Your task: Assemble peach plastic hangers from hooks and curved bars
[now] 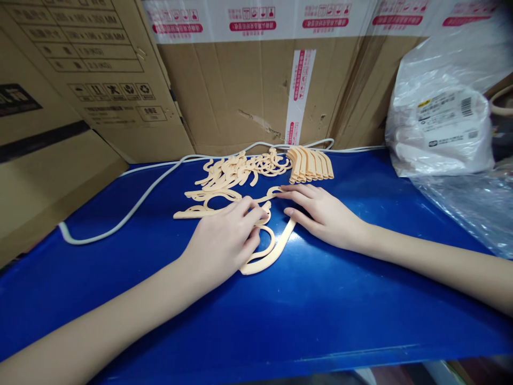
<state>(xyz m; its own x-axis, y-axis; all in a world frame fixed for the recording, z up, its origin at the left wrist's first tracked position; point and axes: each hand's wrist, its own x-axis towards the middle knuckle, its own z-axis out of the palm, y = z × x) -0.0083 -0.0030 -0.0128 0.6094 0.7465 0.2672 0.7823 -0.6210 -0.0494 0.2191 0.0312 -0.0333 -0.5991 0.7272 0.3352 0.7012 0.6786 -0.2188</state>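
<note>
My left hand is closed, its fingers and thumb pinching the middle joint of a cream plastic folding hanger on the blue table. One curved arm of that hanger reaches toward me, partly hidden by the hand. My right hand has its fingers stretched out and its thumb apart. Its fingertips touch a hook of the same cream plastic. More hanger arms lie just beyond my left hand. Behind them is a loose heap of cream hooks, beside a neat row of curved arm pieces.
Large cardboard boxes wall off the back and the left. A white cable runs along the rear of the blue table. At the right sits a clear plastic bag with a label.
</note>
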